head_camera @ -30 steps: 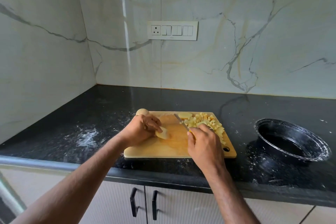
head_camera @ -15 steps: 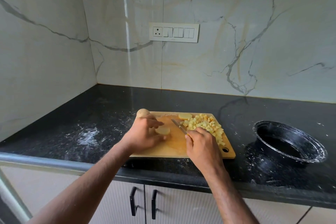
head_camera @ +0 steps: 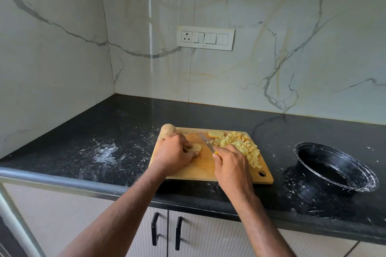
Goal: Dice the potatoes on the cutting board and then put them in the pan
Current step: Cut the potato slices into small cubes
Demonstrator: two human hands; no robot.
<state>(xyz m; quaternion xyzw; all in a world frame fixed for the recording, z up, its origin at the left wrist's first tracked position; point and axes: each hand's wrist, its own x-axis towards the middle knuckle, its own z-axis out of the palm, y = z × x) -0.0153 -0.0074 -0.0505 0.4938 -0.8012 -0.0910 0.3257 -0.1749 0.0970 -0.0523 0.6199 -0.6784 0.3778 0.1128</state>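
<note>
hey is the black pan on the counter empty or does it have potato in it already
Empty, as far as it shows. The black pan's dark inside holds no yellow pieces; the diced potato is piled on the cutting board.

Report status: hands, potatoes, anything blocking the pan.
Left hand pins potato slice on cutting board. Right hand grips knife. Diced pile still on board. Pan unobstructed.

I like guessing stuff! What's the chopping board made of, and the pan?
The cutting board looks like wood: matt tan surface with faint grain. The pan seems dark metal, perhaps coated: black, glossy, with a thin rim. I can't be sure.
</note>
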